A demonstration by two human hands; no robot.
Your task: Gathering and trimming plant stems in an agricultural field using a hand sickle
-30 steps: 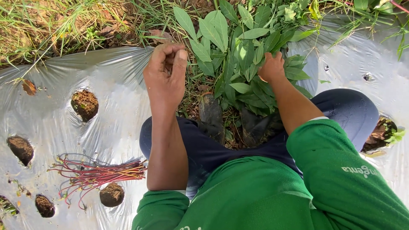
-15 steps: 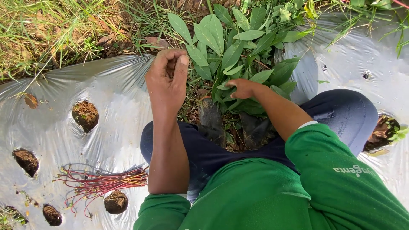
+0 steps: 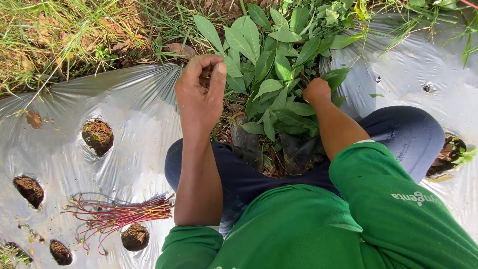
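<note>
While leaves (image 3: 279, 94) half-hide the right hand (image 3: 316, 90), left hand (image 3: 200, 94) curls shut.

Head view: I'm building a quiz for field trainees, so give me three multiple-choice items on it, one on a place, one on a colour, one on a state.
1. Where does the bundle of red stems lie?
A. on the silver plastic sheet
B. in the grass
C. on the person's lap

2. What colour are the person's sleeves?
A. blue
B. green
C. white

3. How is the left hand?
A. flat on the sheet
B. raised, fingers curled in
C. gripping the bundle

Key: A, it rests on the sheet between planting holes; B, both sleeves are green; B, it is lifted, curled, beside the leafy plant.
</note>
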